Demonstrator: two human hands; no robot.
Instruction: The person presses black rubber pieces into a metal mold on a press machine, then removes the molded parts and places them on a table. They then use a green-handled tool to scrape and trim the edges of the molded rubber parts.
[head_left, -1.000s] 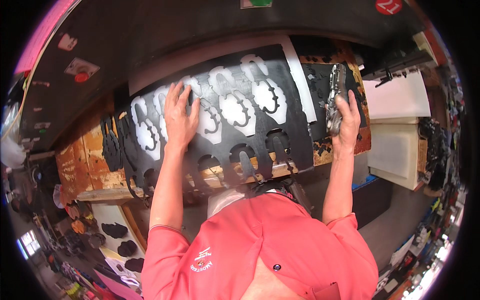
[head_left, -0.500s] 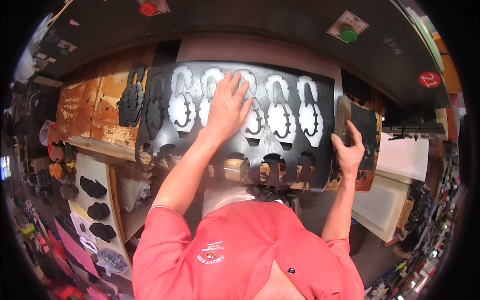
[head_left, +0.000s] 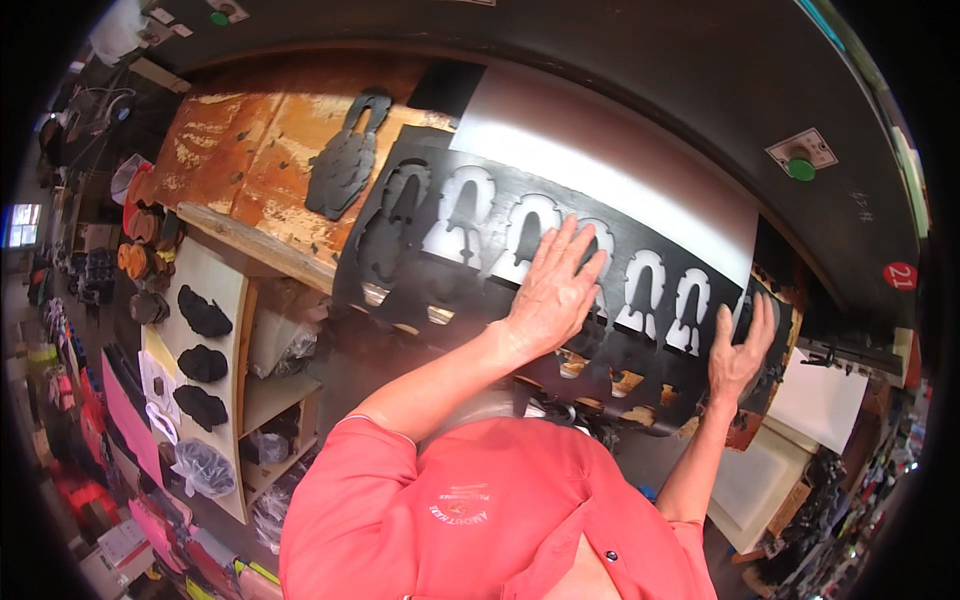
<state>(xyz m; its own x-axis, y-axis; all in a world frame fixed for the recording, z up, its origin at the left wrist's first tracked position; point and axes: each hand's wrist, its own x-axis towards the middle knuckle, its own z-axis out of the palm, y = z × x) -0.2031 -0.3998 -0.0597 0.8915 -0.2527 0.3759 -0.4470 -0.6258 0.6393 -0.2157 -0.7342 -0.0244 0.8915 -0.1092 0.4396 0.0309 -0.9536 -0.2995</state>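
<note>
A wide black sheet (head_left: pixel 480 310) with a row of shaped cut-outs lies partly over a white board (head_left: pixel 610 150), which shows bright through several openings. Its near edge hangs past the work surface toward me. My left hand (head_left: pixel 560 285) rests flat on the middle of the sheet, fingers stretched out. At the sheet's right end is my right hand (head_left: pixel 742 350), thumb and fingers apart, with nothing visible between them. Whether it touches the sheet's edge I cannot tell. Black cut pieces (head_left: pixel 345 165) with a looped end lie left of the sheet, stacked.
The worn wooden surface (head_left: pixel 230 140) has a rough front rail (head_left: pixel 255 245). Beyond it runs a dark machine beam (head_left: pixel 640 50) with a green button (head_left: pixel 801 168). Lower left stands a shelf unit (head_left: pixel 215 330) bearing black bundles (head_left: pixel 203 364). A pale panel (head_left: pixel 825 400) stands at the right.
The sheet has slid toward me, uncovering more white board behind it. My left hand moved with it, still flat. The grey-brown block beside my right hand no longer shows. The view has turned.
</note>
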